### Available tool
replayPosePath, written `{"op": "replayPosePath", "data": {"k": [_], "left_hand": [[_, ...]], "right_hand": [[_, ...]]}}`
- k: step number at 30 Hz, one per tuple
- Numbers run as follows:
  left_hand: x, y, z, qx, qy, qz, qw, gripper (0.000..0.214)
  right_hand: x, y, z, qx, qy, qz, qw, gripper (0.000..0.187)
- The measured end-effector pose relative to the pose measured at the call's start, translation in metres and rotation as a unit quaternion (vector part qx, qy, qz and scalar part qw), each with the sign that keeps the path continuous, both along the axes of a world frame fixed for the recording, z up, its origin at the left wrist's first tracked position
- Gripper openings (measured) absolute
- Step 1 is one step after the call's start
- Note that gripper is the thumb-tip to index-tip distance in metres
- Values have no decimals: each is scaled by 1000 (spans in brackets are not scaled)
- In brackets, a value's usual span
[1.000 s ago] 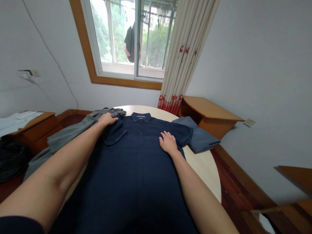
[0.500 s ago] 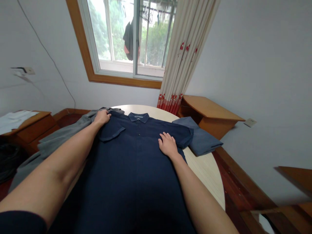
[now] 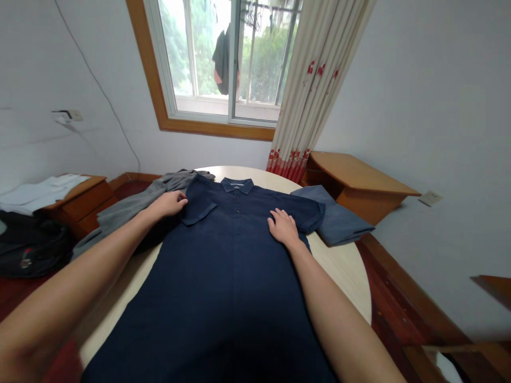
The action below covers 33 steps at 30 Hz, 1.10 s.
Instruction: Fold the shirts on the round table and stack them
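A dark navy short-sleeved polo shirt (image 3: 227,255) lies spread front side up on a round pale table (image 3: 339,266), its collar at the far end and its lower part running toward me. My left hand (image 3: 171,204) is at the outer edge of the sleeve on the left, with its fingers curled closed against the cloth; the fingertips are partly hidden. That sleeve is folded inward over the shirt's front. Flat on the chest near the other sleeve rests my right hand (image 3: 283,226), fingers spread and holding nothing.
Grey clothing (image 3: 136,207) hangs over the table's left side. A folded blue-grey garment (image 3: 339,215) lies at the right edge, partly under the sleeve. Around the table are a wooden cabinet (image 3: 363,175), a curtain (image 3: 307,106), a black bag (image 3: 32,244) and a drawer unit (image 3: 85,199).
My left hand has slid from the sleeve's top near the shoulder down along its outer edge, toward me. My right hand stays on the chest. The whole view has shifted slightly.
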<state>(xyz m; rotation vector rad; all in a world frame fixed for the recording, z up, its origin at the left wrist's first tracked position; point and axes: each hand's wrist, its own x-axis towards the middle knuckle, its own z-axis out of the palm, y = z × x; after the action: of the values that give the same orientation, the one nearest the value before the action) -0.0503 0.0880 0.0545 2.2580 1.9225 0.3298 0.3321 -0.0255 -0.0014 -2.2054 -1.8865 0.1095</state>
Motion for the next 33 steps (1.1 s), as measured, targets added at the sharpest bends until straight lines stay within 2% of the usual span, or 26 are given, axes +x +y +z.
{"op": "replayPosePath", "data": {"k": [3, 7, 9, 12, 15, 17, 19, 22, 26, 30, 33], "left_hand": [[-17, -23, -6, -3, -41, -16, 999, 29], [-24, -44, -17, -4, -108, -30, 994, 49], [-22, -48, -21, 5, -106, -38, 994, 52], [-19, -51, -24, 34, -53, -38, 997, 43], [-17, -52, -25, 61, 0, -40, 997, 31], [-16, -54, -26, 74, 13, -44, 996, 25], [-16, -55, -26, 83, 17, -44, 995, 21], [-16, -55, -26, 92, 15, -37, 995, 20], [-19, -56, -26, 100, -16, -22, 995, 20], [-22, -58, -23, 89, -51, 27, 994, 17], [-22, -60, -22, 85, -78, 51, 992, 16]], "right_hand": [[1, 1, -1, 3, -2, 2, 1000, 52], [0, 0, -2, 8, -22, 0, 1000, 52], [-2, -1, -1, 12, -40, -4, 999, 51], [-11, 1, 7, 6, -68, -19, 997, 49], [-35, 12, 21, 2, -87, 1, 996, 45], [-61, 26, 30, 19, -68, 55, 996, 44], [-92, 46, 36, 29, -6, 116, 993, 41], [-135, 79, 37, -4, 102, 177, 979, 39], [-169, 112, 31, -13, 128, 170, 977, 42], [-181, 125, 28, -37, 87, 141, 986, 41], [-186, 136, 34, -34, 72, 128, 989, 45]]}}
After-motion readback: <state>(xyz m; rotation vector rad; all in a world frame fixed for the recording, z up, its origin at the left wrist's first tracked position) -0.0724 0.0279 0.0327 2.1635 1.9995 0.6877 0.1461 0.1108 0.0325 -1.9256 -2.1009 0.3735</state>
